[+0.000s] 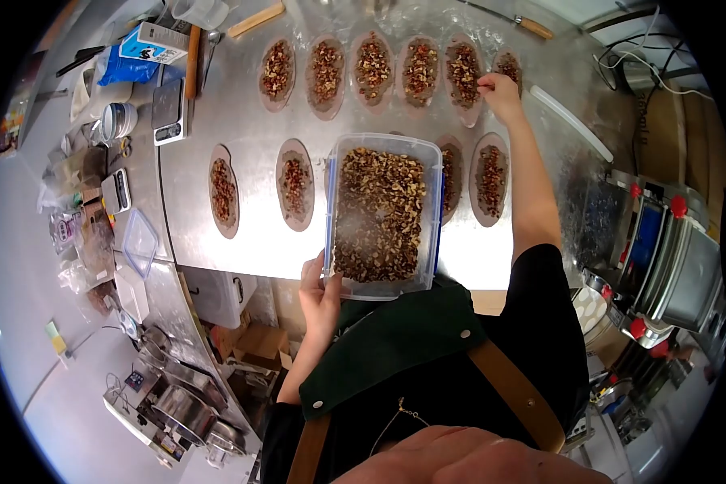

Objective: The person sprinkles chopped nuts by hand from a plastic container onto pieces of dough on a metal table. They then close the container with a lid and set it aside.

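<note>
My left hand grips the lower left side of a clear plastic container filled with chopped nuts, probably walnuts. The container is held in front of my apron and covers part of the near row. My right hand reaches to the far row, its fingers pinched together over the right edge of an oval brownish dough piece topped with nuts and red bits. What the fingertips hold is too small to make out. Another dough oval lies partly behind that hand.
Several topped dough ovals lie in two rows on the steel table. A white strip lies at the right and a wooden-handled tool at the far edge. A scale and a milk carton stand at the left.
</note>
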Tool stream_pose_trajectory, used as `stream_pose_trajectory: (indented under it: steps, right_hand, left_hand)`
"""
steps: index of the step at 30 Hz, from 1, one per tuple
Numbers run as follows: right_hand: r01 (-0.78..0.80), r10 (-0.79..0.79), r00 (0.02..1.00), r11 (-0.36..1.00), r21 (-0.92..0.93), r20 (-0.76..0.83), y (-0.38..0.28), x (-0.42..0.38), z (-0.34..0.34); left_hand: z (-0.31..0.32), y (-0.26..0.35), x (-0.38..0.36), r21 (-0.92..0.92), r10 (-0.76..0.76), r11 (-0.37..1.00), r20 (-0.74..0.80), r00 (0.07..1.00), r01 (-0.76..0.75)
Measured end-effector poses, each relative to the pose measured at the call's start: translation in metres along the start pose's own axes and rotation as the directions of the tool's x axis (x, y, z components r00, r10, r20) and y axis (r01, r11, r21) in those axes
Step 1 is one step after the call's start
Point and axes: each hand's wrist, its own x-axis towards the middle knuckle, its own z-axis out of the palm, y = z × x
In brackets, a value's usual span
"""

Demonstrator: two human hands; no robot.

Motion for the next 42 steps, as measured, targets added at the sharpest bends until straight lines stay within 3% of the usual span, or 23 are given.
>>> stream_pose_trajectory:
  steps: [4,7,10,11,12,14,17,20,21,25,28,32,34,36,38,40,42]
  right_hand:
    - [0.003,0.004,0.998,0.993,0.12,-0.061,0.003,-0.002,-0.003]
    - [0.181,-0.142,0.974,0.957,0.227,-0.177,-0.052,-0.048,-0.017]
    - [0.193,-0.304,0.913,0.91,0.366,0.274,-0.144,-0.14,-0.026]
    - [0.401,-0.451,0.79,0.892,0.206,0.416,-0.156,-0.157,-0.018]
    - [0.607,-0.534,0.625,0.791,0.075,0.57,-0.163,-0.17,-0.01]
    - [0.812,-0.576,0.573,0.495,-0.309,0.583,-0.165,-0.194,0.019]
    - [0.728,-0.687,0.635,0.378,-0.573,0.353,-0.154,-0.21,0.049]
    - [0.794,-0.518,0.59,0.512,-0.328,0.619,-0.157,-0.212,0.041]
    - [0.798,-0.505,0.584,0.501,-0.334,0.636,-0.155,-0.212,0.04]
    - [0.789,-0.541,0.572,0.569,-0.232,0.617,-0.147,-0.204,0.026]
    - [0.735,-0.551,0.642,0.64,-0.224,0.533,-0.145,-0.194,0.014]
    - [0.575,-0.53,0.755,0.818,-0.002,0.386,-0.131,-0.178,-0.006]
    - [0.388,-0.46,0.817,0.884,0.259,0.346,-0.126,-0.165,-0.024]
    - [0.179,-0.286,0.895,0.934,0.31,0.341,-0.119,-0.148,-0.049]
    - [0.212,-0.26,0.955,0.935,0.286,0.143,-0.09,-0.116,-0.063]
    - [0.11,-0.129,0.99,0.957,0.267,0.053,-0.059,-0.079,-0.075]
    - [0.05,-0.048,0.998,0.996,0.075,-0.027,-0.014,-0.032,-0.073]
  left_hand:
    - [0.0,-0.001,0.0,0.022,0.009,1.0,0.003,1.0,-0.009]
    - [0.001,-0.001,-0.001,-0.012,-0.03,0.999,0.006,1.0,0.03]
    - [0.005,0.001,0.0,0.028,-0.014,1.0,0.007,1.0,0.014]
    - [0.007,0.0,0.001,0.032,-0.004,0.999,0.014,1.0,0.003]
    - [0.008,0.0,0.002,0.036,0.011,0.999,0.021,1.0,-0.012]
    - [0.01,0.001,0.0,0.026,0.025,0.999,0.028,0.999,-0.025]
    - [0.014,0.005,-0.006,0.029,0.026,0.999,0.037,0.999,-0.027]
    - [0.013,-0.006,-0.01,0.004,-0.015,1.0,0.039,0.999,0.015]
    - [0.014,-0.007,-0.011,0.031,0.017,0.999,0.045,0.999,-0.019]
    - [0.016,-0.012,-0.01,0.027,0.015,0.999,0.073,0.997,-0.018]
    - [0.021,-0.006,-0.006,0.03,0.028,0.999,0.089,0.996,-0.031]
    - [0.029,-0.001,0.004,0.035,0.053,0.998,0.108,0.993,-0.057]
    - [0.034,0.004,0.008,0.022,0.026,0.999,0.118,0.993,-0.029]
    - [0.037,0.004,0.012,0.019,0.037,0.999,0.121,0.992,-0.04]
    - [0.039,0.005,0.015,0.022,0.025,0.999,0.121,0.992,-0.027]
    - [0.04,0.009,0.015,0.028,-0.01,1.0,0.119,0.993,0.006]
    - [0.04,0.008,0.016,0.036,-0.03,0.999,0.112,0.993,0.026]
